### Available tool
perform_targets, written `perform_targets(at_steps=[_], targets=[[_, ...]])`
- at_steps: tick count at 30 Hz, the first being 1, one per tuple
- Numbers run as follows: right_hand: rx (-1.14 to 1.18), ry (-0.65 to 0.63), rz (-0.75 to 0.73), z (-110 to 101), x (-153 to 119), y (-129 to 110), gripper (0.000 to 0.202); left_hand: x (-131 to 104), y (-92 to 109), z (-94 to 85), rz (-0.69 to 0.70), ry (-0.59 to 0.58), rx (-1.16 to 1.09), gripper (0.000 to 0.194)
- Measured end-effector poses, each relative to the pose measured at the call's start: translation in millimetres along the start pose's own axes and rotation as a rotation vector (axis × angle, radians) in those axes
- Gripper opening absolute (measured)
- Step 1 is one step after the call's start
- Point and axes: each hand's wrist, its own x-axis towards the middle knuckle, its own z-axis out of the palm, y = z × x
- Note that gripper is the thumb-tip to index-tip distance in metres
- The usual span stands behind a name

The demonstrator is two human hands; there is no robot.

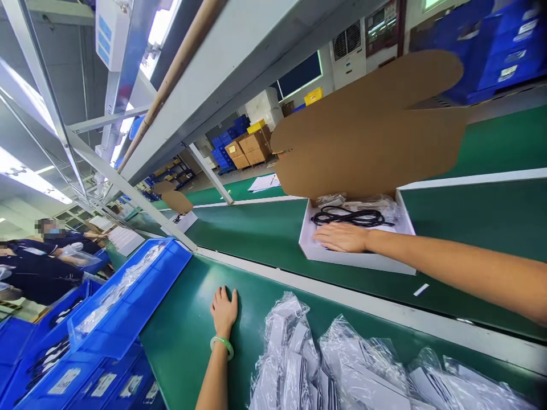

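My right hand (pixel 342 237) lies flat, palm down, inside an open white cardboard box (pixel 354 261) on the green conveyor belt (pixel 256 228). Just beyond its fingers lies a coiled black cable (pixel 348 217) with clear plastic wrapping around it. The box's brown lid (pixel 371 125) stands up behind. My left hand (pixel 224 310), with a green bangle (pixel 222 343) on the wrist, rests flat on the green worktop (pixel 183 336), fingers together, holding nothing. Several clear plastic bags with white contents (pixel 342 370) lie just right of it.
A blue bin (pixel 128 296) holding bagged items stands left of my left hand, with more blue bins below it. Other workers sit at far left. A second open box (pixel 177 205) rides farther up the belt. A metal rack frame crosses overhead.
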Motion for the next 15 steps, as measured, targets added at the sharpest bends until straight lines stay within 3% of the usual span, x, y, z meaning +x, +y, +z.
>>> perform_targets(at_steps=[2, 4, 7, 9, 12, 15], targets=[[-0.018, -0.037, -0.038, 15.2, -8.8, 3.6, 0.067, 0.1, 0.0, 0.0, 0.009, -0.001, 0.014, 0.066], [-0.020, -0.072, 0.000, 11.8, -18.4, 6.5, 0.068, 0.6, 0.7, 0.4, 0.008, -0.002, 0.025, 0.067], [0.075, 0.009, 0.171, -24.1, -51.1, 0.0, 0.071, 3.4, 1.6, 0.3, -0.007, -0.018, 0.041, 0.069], [0.128, 0.114, 0.298, -61.5, -96.7, -20.3, 0.072, 4.6, 0.1, -1.7, -0.004, -0.032, 0.070, 0.071], [0.142, 0.144, 0.443, -126.1, -198.9, -85.9, 0.057, 2.4, -3.6, -8.7, 0.005, -0.052, 0.173, 0.069], [0.132, 0.067, 0.675, -184.7, -309.6, -185.2, 0.041, 1.8, 10.6, -19.4, 0.013, -0.094, 0.273, 0.054]])
